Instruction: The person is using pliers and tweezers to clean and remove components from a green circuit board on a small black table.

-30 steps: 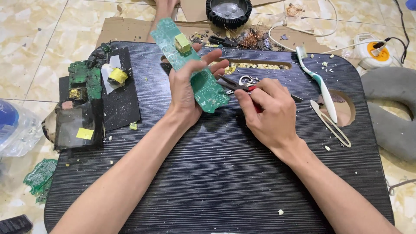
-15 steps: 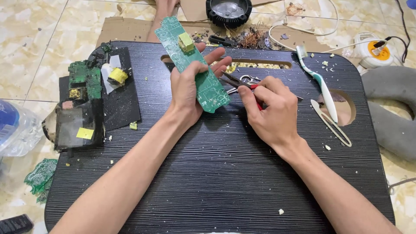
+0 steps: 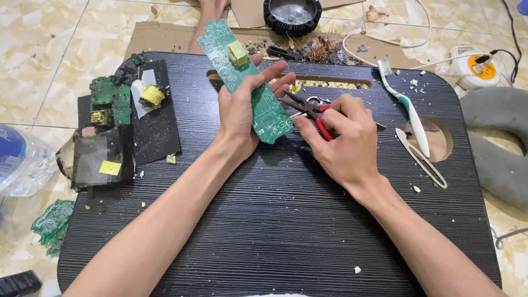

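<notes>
My left hand (image 3: 240,115) holds a long green circuit board (image 3: 247,82) tilted above the black lap table (image 3: 286,220). A small yellow-green component (image 3: 237,53) sits on the board's far end. My right hand (image 3: 344,140) grips red-handled pliers (image 3: 308,110), whose dark jaws point left toward the board's right edge, just short of my left fingertips. Whether the jaws touch the board I cannot tell.
Broken green board pieces and a yellow coil (image 3: 151,96) lie on a black sheet (image 3: 159,132) at the left. A toothbrush (image 3: 407,107) and plastic tweezers (image 3: 421,159) lie at the right. A black round part (image 3: 292,15), copper wire scraps (image 3: 319,52), a white power strip (image 3: 476,71), a plastic bottle (image 3: 19,162).
My left hand has tilted the board more upright and nearer. My right hand has brought the pliers forward so the jaws now point at the board's edge.
</notes>
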